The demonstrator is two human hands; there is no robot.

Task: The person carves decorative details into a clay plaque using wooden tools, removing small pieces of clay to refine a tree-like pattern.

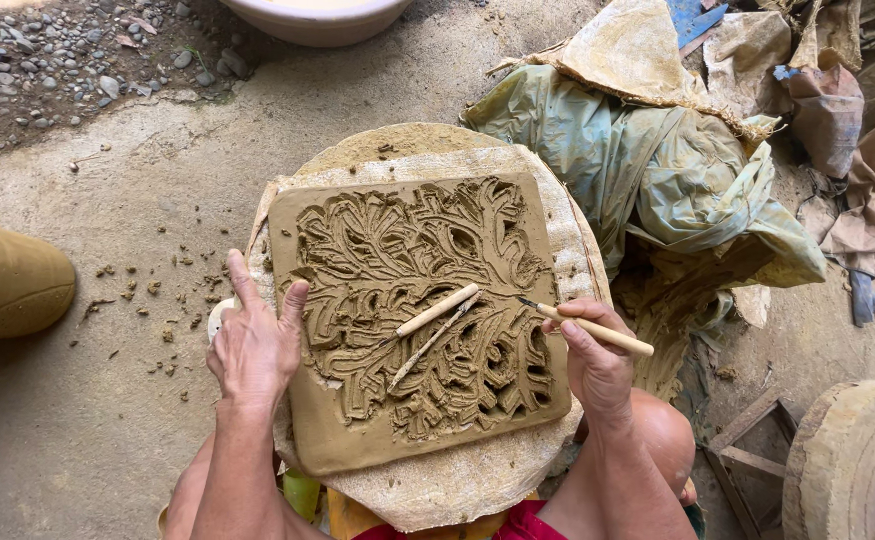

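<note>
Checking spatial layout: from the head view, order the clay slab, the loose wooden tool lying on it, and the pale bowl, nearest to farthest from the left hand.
1. Clay slab, under the left hand.
2. Loose wooden tool, mid-slab, to the right.
3. Pale bowl, top edge, far ahead.

Outdoor work yard in daylight.
Bare concrete floor (107, 420) meets loose gravel (47, 60); crumpled plastic sheeting (647, 160) and a round stone wheel (852, 460) lie nearby.

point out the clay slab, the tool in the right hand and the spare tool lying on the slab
clay slab (332, 440): head view, bare lower left border
held tool (607, 333): head view, wooden handle past the right hand (597, 365)
spare tool (437, 312): head view, middle of its handle
</note>
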